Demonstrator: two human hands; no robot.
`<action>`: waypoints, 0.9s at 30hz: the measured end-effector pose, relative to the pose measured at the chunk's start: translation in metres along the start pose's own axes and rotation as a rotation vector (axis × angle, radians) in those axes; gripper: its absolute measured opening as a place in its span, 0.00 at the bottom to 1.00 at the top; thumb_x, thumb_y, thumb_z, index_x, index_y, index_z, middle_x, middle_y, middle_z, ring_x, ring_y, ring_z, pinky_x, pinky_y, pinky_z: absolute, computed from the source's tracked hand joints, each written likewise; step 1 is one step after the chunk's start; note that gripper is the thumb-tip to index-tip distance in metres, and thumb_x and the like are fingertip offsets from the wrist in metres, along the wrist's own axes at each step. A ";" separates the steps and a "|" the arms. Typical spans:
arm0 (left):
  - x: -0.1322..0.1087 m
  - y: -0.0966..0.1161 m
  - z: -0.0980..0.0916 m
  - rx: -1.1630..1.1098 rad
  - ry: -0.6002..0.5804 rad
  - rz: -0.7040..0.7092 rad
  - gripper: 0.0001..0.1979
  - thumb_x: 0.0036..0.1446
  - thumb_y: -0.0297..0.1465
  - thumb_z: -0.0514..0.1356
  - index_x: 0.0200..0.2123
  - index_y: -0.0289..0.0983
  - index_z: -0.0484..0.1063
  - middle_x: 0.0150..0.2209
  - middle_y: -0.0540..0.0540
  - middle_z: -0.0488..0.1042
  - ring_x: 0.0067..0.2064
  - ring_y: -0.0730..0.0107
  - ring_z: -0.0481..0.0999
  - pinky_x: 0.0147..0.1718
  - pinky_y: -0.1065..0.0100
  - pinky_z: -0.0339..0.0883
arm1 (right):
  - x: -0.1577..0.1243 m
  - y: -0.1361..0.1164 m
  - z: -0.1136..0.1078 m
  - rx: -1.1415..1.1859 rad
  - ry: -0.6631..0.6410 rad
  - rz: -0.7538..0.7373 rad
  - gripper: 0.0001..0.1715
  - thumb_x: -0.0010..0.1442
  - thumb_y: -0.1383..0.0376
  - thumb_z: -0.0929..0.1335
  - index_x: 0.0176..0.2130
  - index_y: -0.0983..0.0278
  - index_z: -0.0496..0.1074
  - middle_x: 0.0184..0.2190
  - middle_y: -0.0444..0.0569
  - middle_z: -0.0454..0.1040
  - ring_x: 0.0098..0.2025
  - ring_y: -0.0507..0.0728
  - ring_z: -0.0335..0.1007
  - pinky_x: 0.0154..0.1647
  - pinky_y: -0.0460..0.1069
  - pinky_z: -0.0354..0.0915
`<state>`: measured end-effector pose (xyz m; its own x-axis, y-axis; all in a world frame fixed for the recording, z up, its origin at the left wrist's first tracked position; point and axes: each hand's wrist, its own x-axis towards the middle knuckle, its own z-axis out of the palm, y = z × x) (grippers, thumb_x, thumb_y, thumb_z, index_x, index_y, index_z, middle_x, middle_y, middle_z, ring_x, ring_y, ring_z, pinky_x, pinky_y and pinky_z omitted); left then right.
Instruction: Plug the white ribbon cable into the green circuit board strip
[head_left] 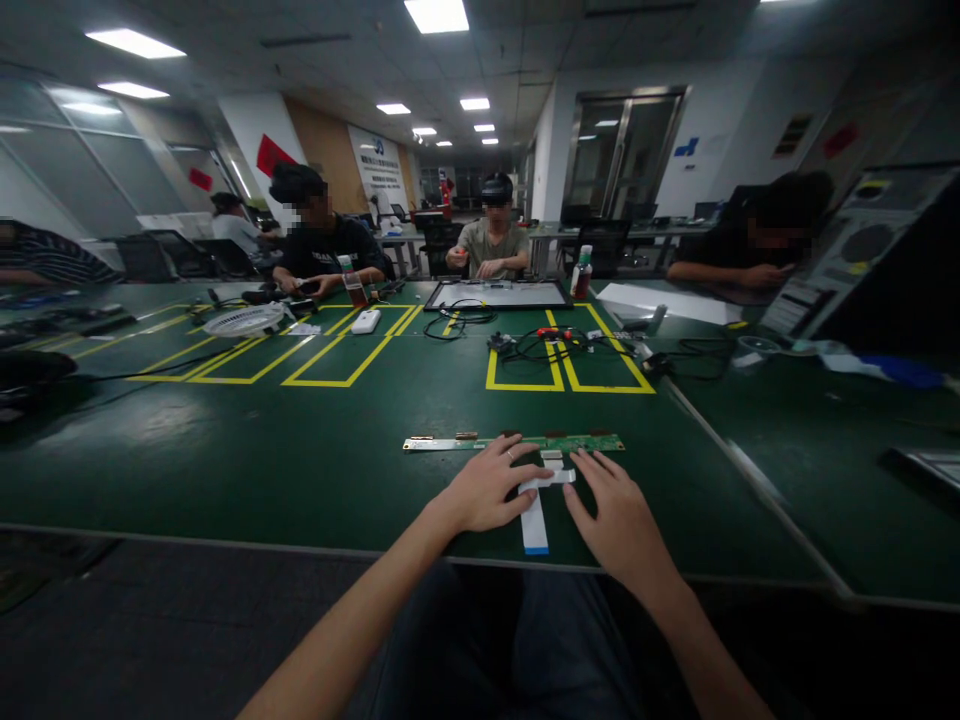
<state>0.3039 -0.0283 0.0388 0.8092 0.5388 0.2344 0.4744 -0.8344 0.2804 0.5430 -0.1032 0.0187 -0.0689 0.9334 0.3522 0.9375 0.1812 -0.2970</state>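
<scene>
A long, narrow green circuit board (442, 445) lies crosswise on the table in front of me. A white flat ribbon cable (534, 522) with a blue end runs from near its middle toward the table's front edge, with a folded piece across it. My left hand (491, 487) is open, fingers spread, some fingertips at the board and the index finger and thumb over the cable. To the right of the cable, my right hand (622, 515) lies open, its fingertips just below the board. Whether the cable is joined to the board is hard to make out.
Yellow tape outlines (319, 383) mark the green table (225, 450). Farther back lie tangled black cables (525, 345), a flat panel (499, 295), a white box (366, 321) and two bottles (581, 272). A computer case (862, 245) stands at right. Several people sit around the table.
</scene>
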 end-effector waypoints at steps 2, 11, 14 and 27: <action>0.000 -0.001 -0.001 -0.002 -0.012 0.006 0.22 0.71 0.39 0.56 0.66 0.48 0.70 0.72 0.44 0.64 0.75 0.44 0.57 0.72 0.39 0.51 | -0.001 0.020 -0.003 -0.033 0.032 0.025 0.30 0.72 0.56 0.62 0.66 0.65 0.71 0.66 0.57 0.72 0.70 0.66 0.63 0.68 0.64 0.63; -0.002 0.000 -0.001 -0.008 -0.024 -0.035 0.23 0.71 0.41 0.56 0.66 0.49 0.70 0.72 0.47 0.64 0.75 0.44 0.57 0.71 0.39 0.54 | -0.012 0.048 -0.006 -0.149 0.050 0.078 0.31 0.73 0.54 0.61 0.65 0.68 0.71 0.68 0.59 0.70 0.72 0.67 0.61 0.68 0.65 0.61; -0.005 -0.003 -0.003 0.004 -0.024 -0.068 0.23 0.72 0.41 0.54 0.67 0.50 0.69 0.72 0.46 0.64 0.75 0.44 0.57 0.71 0.38 0.54 | -0.012 0.041 -0.006 -0.155 0.050 0.099 0.31 0.73 0.54 0.61 0.65 0.68 0.71 0.68 0.59 0.71 0.71 0.67 0.62 0.67 0.65 0.62; -0.120 -0.083 -0.046 0.179 0.027 -0.477 0.27 0.75 0.48 0.47 0.68 0.47 0.70 0.72 0.45 0.66 0.75 0.48 0.58 0.72 0.44 0.54 | -0.012 0.040 -0.009 -0.116 0.027 0.116 0.32 0.73 0.53 0.60 0.66 0.68 0.70 0.68 0.60 0.70 0.72 0.68 0.60 0.68 0.66 0.60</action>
<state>0.1515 -0.0188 0.0303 0.4801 0.8654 0.1435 0.8426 -0.5004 0.1990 0.5846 -0.1096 0.0103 0.0502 0.9372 0.3452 0.9718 0.0339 -0.2332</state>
